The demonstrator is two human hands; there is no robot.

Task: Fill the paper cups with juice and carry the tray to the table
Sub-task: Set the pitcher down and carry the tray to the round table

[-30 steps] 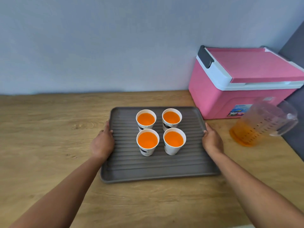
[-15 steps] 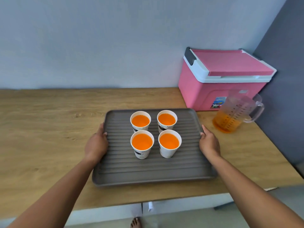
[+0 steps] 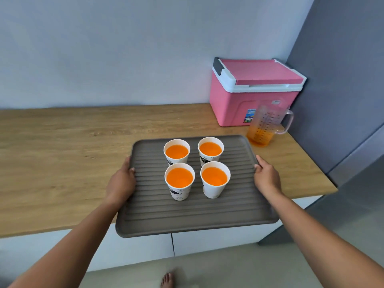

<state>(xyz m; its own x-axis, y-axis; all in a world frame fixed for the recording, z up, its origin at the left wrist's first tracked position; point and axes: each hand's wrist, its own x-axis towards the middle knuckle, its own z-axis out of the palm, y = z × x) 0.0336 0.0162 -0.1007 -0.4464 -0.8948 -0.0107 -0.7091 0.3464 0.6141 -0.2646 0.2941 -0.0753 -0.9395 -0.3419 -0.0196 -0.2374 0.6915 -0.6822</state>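
A grey ribbed tray (image 3: 193, 215) is held above the wooden counter, its near edge past the counter's front. On it stand several white paper cups (image 3: 179, 180) full of orange juice, upright in a square. My left hand (image 3: 121, 181) grips the tray's left rim and my right hand (image 3: 267, 176) grips its right rim, thumbs on top. A clear measuring jug (image 3: 267, 126) with a little orange juice in the bottom stands on the counter behind the tray's far right corner.
A pink cooler box (image 3: 249, 94) with a white rim sits at the back right of the wooden counter (image 3: 62, 159). A grey wall (image 3: 336, 100) closes the right side. White cabinet fronts and a pale floor lie below; a bare foot (image 3: 167, 280) shows.
The tray with the cups has come off the counter and moved toward me, now overhanging the front edge. The view has pulled back, showing the cabinets and floor.
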